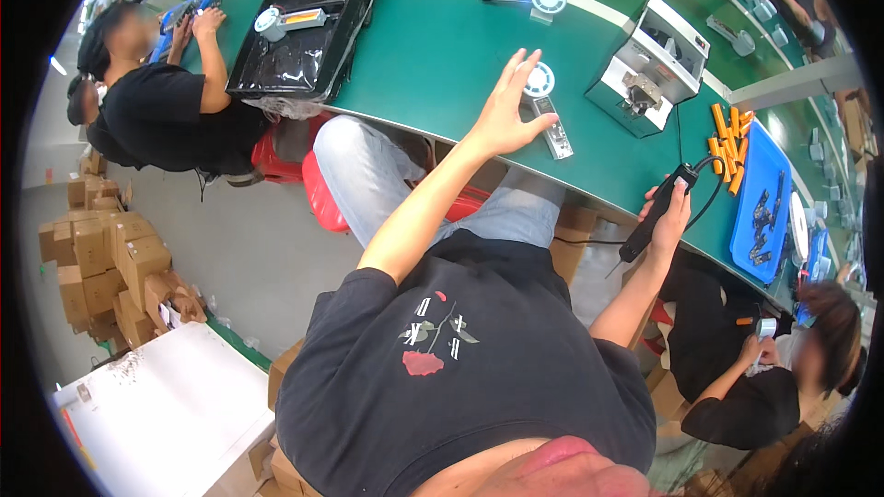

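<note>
One screwdriver (pixel 656 213), tip down-left, right hand (pixel 670 216)

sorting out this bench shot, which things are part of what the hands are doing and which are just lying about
In hand:
- left hand reaching over the round white-and-grey part with its flat strip
- right hand gripping the black corded electric screwdriver

Lying about:
- black tray
- grey-white box machine
- blue tray
- orange pieces

Brown cardboard boxes (pixel 110 267) stacked on floor, left

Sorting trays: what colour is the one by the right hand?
Blue tray, head view.
</note>
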The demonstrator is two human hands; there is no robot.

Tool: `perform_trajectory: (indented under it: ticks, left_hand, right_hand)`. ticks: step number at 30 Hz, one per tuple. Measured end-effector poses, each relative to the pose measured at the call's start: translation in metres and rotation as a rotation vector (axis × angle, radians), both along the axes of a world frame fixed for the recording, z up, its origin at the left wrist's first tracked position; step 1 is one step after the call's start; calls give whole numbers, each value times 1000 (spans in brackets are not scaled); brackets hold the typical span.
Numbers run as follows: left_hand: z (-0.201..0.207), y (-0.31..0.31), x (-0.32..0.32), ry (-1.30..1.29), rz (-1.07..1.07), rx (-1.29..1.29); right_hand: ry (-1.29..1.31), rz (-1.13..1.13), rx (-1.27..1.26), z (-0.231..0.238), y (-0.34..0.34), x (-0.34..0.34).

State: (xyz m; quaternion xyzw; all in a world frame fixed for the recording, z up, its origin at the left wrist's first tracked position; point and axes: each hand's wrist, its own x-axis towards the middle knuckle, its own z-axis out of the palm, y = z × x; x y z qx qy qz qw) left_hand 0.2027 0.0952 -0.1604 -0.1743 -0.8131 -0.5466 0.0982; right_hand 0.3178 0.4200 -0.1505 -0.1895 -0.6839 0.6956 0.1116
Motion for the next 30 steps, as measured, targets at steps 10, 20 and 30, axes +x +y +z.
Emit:
perform_trajectory:
  ticks: [10, 20, 30]
  left_hand:
    - [-15, -1, -6, 60, -91, 119]
    - [-17, -3, -5, 60, -50, 151]
    - [-28, 1, -3, 83, -30, 169]
  right_hand:
    - [-41, -15, -47, -16, 9, 1]
    - [-46, -47, 12, -4, -3, -5]
    - [-53, -50, 32, -7, 0, -6]
